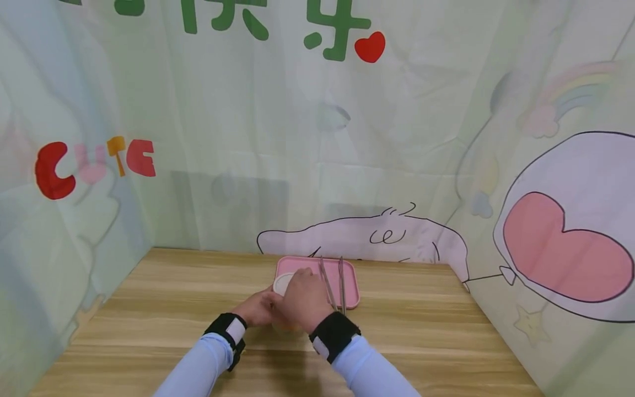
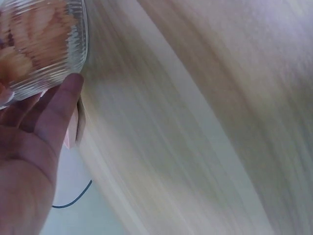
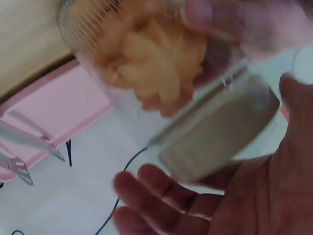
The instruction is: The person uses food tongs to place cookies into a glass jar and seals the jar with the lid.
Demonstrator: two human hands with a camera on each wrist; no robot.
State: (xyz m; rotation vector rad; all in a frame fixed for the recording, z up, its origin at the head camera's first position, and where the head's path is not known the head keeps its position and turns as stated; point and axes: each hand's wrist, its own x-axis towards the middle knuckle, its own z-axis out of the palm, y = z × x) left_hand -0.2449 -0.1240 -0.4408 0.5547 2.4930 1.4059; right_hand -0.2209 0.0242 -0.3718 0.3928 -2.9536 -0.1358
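Observation:
A clear ribbed jar (image 3: 137, 98) holds orange-brown, flower-shaped cookies (image 3: 156, 68) and has a white lid (image 3: 220, 129). In the head view the jar is mostly hidden behind the hands, and part of the lid (image 1: 283, 282) shows above them. My left hand (image 1: 255, 309) grips the jar's side; in the left wrist view its fingers lie along the ribbed wall (image 2: 54, 73). My right hand (image 1: 307, 300) is at the lid, with curled fingers on one side and the thumb on the other in the right wrist view.
A pink tray (image 1: 297, 264) lies behind the hands near the table's back edge. Metal tongs (image 1: 342, 281) rest on it, their arms spread apart. The wooden table (image 1: 421, 331) meets a printed cloth backdrop (image 1: 223, 209) at the back and sides.

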